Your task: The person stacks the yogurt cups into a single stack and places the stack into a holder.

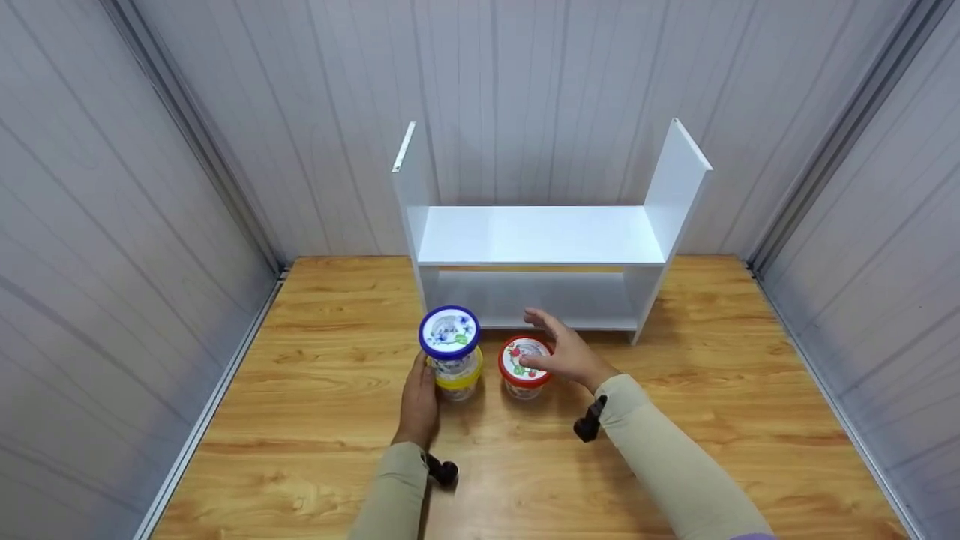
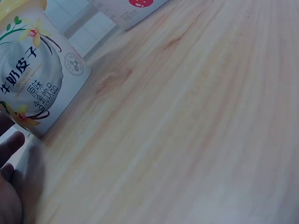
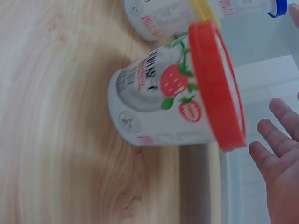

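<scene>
Cups are standing side by side near the middle of the wooden table (image 1: 315, 420), just in front of the white shelf unit (image 1: 540, 236). The red-lidded cup (image 1: 523, 366) is sitting upright on the right, its side showing a strawberry picture with green leaves and some red print too blurred to read in the right wrist view. The right hand (image 1: 566, 352) is hovering just above and beside its lid, fingers straight and spread apart, gripping nothing; whether the thumb is touching the lid cannot be told.

To the left, two cups are stacked: the blue-lidded cup (image 1: 449, 337) is sitting on top of the yellow-lidded cup (image 1: 457, 379). The left wrist view is showing the lower cup's label up close, with a vanilla flower, a white swirl and Chinese characters reading 牛奶皮子 and 原味. The left hand (image 1: 418, 401) is resting against the left side of that stack, fingers lying straight and together along the lower cup rather than curling round it.

Beige sleeves are covering both forearms, each carrying a small black wrist camera (image 1: 589, 421). Grey panelled walls (image 1: 112, 225) are enclosing the table on three sides.
</scene>
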Motion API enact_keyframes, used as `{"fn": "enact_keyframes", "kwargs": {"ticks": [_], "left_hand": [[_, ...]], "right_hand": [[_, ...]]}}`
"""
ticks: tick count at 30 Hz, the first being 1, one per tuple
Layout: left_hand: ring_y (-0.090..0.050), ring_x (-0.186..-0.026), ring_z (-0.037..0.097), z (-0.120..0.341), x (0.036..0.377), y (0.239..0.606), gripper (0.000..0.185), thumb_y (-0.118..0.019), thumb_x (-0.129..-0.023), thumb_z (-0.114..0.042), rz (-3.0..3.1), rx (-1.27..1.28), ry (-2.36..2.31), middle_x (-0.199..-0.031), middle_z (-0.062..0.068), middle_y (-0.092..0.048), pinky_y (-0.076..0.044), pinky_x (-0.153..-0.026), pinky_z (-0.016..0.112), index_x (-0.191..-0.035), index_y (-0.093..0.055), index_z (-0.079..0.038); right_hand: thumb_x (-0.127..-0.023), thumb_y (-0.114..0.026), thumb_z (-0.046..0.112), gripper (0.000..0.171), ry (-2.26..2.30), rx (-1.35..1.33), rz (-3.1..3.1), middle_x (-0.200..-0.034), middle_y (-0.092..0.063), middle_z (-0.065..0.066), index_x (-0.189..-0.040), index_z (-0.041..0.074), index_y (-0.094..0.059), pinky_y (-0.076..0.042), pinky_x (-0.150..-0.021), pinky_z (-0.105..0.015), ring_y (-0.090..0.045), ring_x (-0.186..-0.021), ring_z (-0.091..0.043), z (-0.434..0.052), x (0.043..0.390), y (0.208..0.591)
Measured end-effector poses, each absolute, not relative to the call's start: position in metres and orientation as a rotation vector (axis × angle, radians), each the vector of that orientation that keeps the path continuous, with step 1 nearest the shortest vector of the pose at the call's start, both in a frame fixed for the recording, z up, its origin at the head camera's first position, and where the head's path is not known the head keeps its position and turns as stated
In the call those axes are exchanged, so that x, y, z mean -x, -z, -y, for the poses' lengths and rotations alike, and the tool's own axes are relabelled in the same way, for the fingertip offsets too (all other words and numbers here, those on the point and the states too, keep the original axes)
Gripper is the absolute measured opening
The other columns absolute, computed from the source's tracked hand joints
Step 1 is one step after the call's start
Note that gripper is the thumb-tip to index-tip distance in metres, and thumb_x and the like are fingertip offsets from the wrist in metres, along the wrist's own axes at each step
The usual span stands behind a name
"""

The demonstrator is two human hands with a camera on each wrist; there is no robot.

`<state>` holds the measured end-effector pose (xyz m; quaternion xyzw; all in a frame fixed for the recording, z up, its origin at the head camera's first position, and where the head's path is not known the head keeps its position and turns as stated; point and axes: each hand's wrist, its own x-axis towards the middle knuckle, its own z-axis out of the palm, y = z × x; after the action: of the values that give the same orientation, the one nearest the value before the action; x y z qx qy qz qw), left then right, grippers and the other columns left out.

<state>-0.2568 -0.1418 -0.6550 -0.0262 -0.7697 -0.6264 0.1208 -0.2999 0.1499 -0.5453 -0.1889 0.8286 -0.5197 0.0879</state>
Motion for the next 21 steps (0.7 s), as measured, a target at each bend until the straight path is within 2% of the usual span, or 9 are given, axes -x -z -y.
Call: {"fn": "enact_keyframes", "kwargs": {"ticks": [4,9,16,21], "left_hand": [[-0.03,-0.149,0.023,0.143,0.258,0.656,0.049,-0.031,-0.112,-0.032,2.19,0.146,1.858,-0.159,0.004,-0.04,-0.021,-0.124,0.045,-0.159,-0.033,-0.019],[-0.029,-0.15,0.025,0.142,0.258,0.653,0.049,-0.03,-0.112,-0.031,2.22,0.122,1.856,-0.16,0.006,-0.038,-0.019,-0.124,0.047,-0.16,-0.031,-0.019],[-0.028,-0.149,0.033,0.14,0.247,0.629,0.049,-0.031,-0.112,-0.022,2.275,0.091,1.867,-0.16,0.015,-0.036,-0.02,-0.123,0.051,-0.159,-0.03,-0.008],[-0.028,-0.15,0.032,0.14,0.252,0.644,0.049,-0.031,-0.112,-0.027,2.256,0.063,1.856,-0.16,0.012,-0.037,-0.018,-0.123,0.051,-0.16,-0.031,-0.013]], "right_hand": [[-0.081,-0.088,0.022,0.091,1.555,0.618,-2.466,-0.155,-0.044,-0.009,-0.156,0.016,-0.037,-0.029,-0.119,-0.054,-0.036,-0.145,-0.031,-0.152,0.3,0.552],[-0.078,-0.09,0.026,0.095,1.546,0.606,-2.462,-0.156,-0.043,-0.007,-0.156,0.016,-0.037,-0.031,-0.119,-0.051,-0.037,-0.145,-0.03,-0.157,0.298,0.56],[-0.078,-0.09,0.02,0.096,1.612,0.614,-2.39,-0.157,-0.04,-0.013,-0.157,0.014,-0.035,-0.034,-0.116,-0.056,-0.037,-0.143,-0.039,-0.164,0.298,0.573],[-0.078,-0.09,0.019,0.098,1.61,0.627,-2.382,-0.157,-0.04,-0.013,-0.157,0.012,-0.034,-0.034,-0.116,-0.055,-0.038,-0.142,-0.038,-0.167,0.298,0.58]]}}
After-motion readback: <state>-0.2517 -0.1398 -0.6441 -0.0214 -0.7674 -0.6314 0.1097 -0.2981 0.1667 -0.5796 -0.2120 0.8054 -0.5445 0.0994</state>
